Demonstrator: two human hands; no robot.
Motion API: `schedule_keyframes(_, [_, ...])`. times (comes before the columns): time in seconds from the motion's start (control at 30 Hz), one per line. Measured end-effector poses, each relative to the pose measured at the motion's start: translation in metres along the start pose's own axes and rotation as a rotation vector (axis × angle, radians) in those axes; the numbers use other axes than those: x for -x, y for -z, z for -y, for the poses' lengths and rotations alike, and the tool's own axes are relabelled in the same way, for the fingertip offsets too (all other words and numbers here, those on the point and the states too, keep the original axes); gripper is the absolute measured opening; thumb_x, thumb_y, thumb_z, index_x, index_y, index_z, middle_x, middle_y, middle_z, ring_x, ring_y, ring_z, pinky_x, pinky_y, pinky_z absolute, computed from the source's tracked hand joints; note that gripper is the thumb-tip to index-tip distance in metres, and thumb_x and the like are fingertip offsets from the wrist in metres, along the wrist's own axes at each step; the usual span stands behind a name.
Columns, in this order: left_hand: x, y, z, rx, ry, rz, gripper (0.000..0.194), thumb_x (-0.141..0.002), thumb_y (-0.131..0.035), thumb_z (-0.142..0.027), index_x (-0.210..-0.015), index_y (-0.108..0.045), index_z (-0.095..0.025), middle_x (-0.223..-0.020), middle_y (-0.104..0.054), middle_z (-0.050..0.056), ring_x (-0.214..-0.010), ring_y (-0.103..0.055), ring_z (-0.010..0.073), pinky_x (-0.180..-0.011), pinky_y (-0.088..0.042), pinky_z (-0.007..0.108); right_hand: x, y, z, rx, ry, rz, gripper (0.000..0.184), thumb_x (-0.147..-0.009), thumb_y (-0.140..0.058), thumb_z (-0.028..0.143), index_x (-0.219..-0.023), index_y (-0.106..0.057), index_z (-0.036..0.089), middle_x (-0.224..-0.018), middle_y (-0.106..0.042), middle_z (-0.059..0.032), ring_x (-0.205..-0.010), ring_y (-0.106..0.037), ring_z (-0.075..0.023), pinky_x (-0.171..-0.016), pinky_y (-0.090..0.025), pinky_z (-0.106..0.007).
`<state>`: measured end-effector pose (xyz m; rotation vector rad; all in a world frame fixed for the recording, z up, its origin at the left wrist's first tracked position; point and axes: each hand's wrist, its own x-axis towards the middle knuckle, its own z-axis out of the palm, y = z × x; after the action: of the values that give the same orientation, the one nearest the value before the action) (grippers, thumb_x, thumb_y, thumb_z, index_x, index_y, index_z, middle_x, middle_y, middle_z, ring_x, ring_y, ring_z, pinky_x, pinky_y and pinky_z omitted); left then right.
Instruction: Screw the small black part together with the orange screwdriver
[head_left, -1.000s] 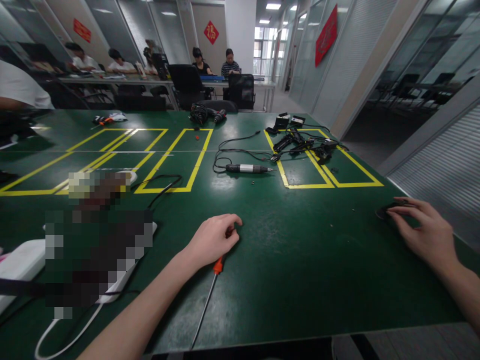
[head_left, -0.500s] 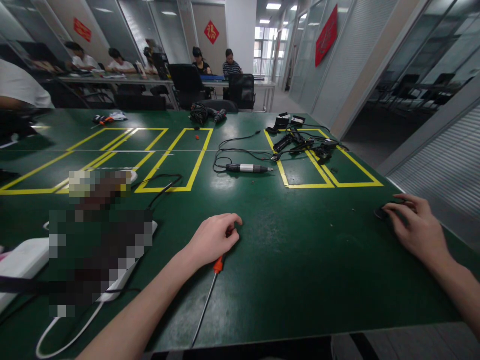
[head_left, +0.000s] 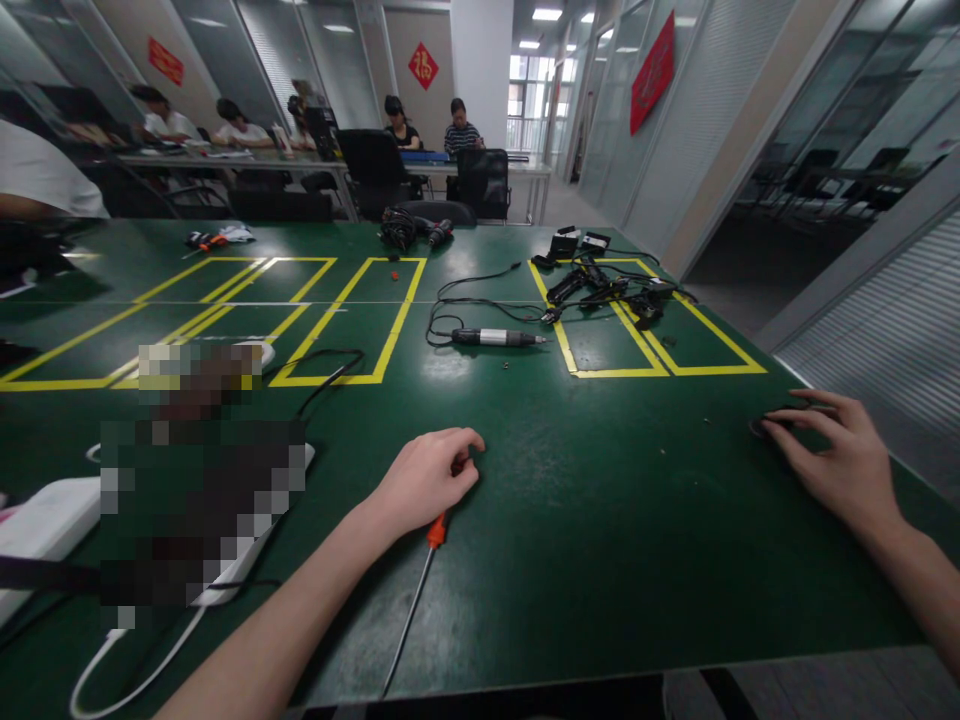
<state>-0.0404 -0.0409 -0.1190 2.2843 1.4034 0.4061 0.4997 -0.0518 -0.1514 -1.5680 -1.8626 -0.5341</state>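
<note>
At seven o'clock a steel-shafted screwdriver with an orange handle is slanting over the green bench, its shaft pointing nearward; the left hand is gripping its handle. At three o'clock the right hand is touching a dark, flat, rounded piece, but whether it is gripping is hard to tell. Farther off, a black-and-silver cylindrical electric driver is lying at twelve, and a black tangle of cables and parts at one.

One view, mine: head-worn, set above near edge of green table, facing forward-down, far chairs distant.
</note>
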Motion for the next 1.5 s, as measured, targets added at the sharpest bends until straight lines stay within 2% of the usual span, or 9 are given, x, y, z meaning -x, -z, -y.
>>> schedule_keyframes(0.13, [-0.001, 0.000, 0.000, -0.003, 0.004, 0.006, 0.025, -0.089, -0.056, -0.016, -0.109, -0.071, -0.019, -0.084, -0.068, 0.001, -0.078, -0.065, 0.0180, -0.071, -0.046, 0.029, 0.002, 0.002, 0.000, -0.130, -0.156, 0.047, 0.060, -0.084, -0.070, 0.056, -0.131, -0.064, 0.020, -0.130, -0.063, -0.0174, -0.098, -0.071, -0.0336, -0.081, -0.065, -0.051])
schedule_keyframes(0.23, [0.000, -0.001, 0.001, 0.001, 0.003, -0.002, 0.026, -0.089, -0.056, -0.016, -0.109, -0.071, -0.020, -0.084, -0.069, 0.000, -0.079, -0.065, 0.0180, -0.072, -0.046, 0.029, 0.004, 0.002, 0.000, -0.268, -0.284, 0.122, 0.070, -0.082, -0.072, 0.051, -0.144, -0.055, 0.024, -0.127, -0.069, -0.0145, -0.109, -0.071, -0.0376, -0.093, -0.061, -0.060])
schedule_keyframes(0.33, [0.000, -0.002, 0.002, 0.005, -0.005, -0.006, 0.025, -0.089, -0.056, -0.017, -0.109, -0.071, -0.020, -0.084, -0.068, 0.000, -0.079, -0.065, 0.0180, -0.071, -0.046, 0.029, 0.003, 0.000, 0.005, -0.384, -0.352, 0.115, 0.070, -0.079, -0.075, 0.047, -0.142, -0.056, 0.025, -0.122, -0.073, -0.0125, -0.117, -0.070, -0.0384, -0.104, -0.055, -0.065])
schedule_keyframes(0.53, [0.000, 0.000, 0.002, 0.004, -0.001, -0.005, 0.025, -0.089, -0.056, -0.018, -0.110, -0.071, -0.020, -0.084, -0.069, 0.001, -0.078, -0.066, 0.0182, -0.070, -0.046, 0.029, 0.001, -0.006, 0.009, -0.438, -0.458, 0.021, 0.066, -0.075, -0.082, 0.049, -0.132, -0.063, 0.023, -0.115, -0.078, -0.0135, -0.118, -0.072, -0.0374, -0.108, -0.053, -0.065])
schedule_keyframes(0.73, [0.001, 0.001, 0.000, 0.000, 0.006, -0.005, 0.025, -0.089, -0.057, -0.017, -0.108, -0.072, -0.020, -0.085, -0.070, 0.001, -0.078, -0.066, 0.0181, -0.070, -0.047, 0.028, 0.005, -0.008, 0.003, -0.547, -0.528, 0.078, 0.069, -0.074, -0.082, 0.043, -0.136, -0.058, 0.027, -0.119, -0.077, -0.0122, -0.126, -0.069, -0.0368, -0.113, -0.048, -0.064])
schedule_keyframes(0.93, [0.000, 0.001, 0.000, -0.002, 0.006, -0.002, 0.025, -0.089, -0.057, -0.017, -0.109, -0.072, -0.020, -0.084, -0.069, 0.001, -0.078, -0.066, 0.0179, -0.070, -0.047, 0.029, -0.002, -0.003, 0.016, -0.429, -0.576, 0.029, 0.068, -0.071, -0.082, 0.051, -0.130, -0.064, 0.024, -0.118, -0.077, -0.0144, -0.125, -0.067, -0.0397, -0.104, -0.054, -0.068])
schedule_keyframes(1.17, [0.000, -0.001, 0.001, 0.001, 0.004, -0.008, 0.025, -0.088, -0.057, -0.017, -0.108, -0.071, -0.020, -0.083, -0.069, 0.001, -0.077, -0.065, 0.0177, -0.070, -0.046, 0.028, -0.005, 0.002, 0.026, -0.468, -0.653, -0.038, 0.065, -0.061, -0.084, 0.048, -0.119, -0.071, 0.021, -0.102, -0.079, -0.0123, -0.117, -0.071, -0.0381, -0.102, -0.060, -0.058])
schedule_keyframes(1.4, [0.000, 0.001, 0.000, -0.005, 0.007, -0.003, 0.025, -0.089, -0.057, -0.016, -0.108, -0.072, -0.020, -0.083, -0.069, 0.001, -0.077, -0.065, 0.0176, -0.069, -0.046, 0.028, 0.003, 0.003, 0.007, -0.645, -0.720, 0.077, 0.085, -0.058, -0.093, 0.050, -0.134, -0.063, 0.025, -0.110, -0.078, -0.0100, -0.123, -0.069, -0.0384, -0.115, -0.047, -0.063])
schedule_keyframes(1.5, [0.000, 0.000, 0.000, -0.001, 0.006, -0.002, 0.025, -0.089, -0.057, -0.016, -0.108, -0.071, -0.019, -0.083, -0.069, 0.001, -0.077, -0.065, 0.0177, -0.069, -0.046, 0.028, -0.001, 0.009, 0.008, -0.629, -0.728, 0.091, 0.101, -0.055, -0.094, 0.056, -0.145, -0.055, 0.028, -0.130, -0.072, -0.0141, -0.130, -0.064, -0.0405, -0.115, -0.047, -0.063])
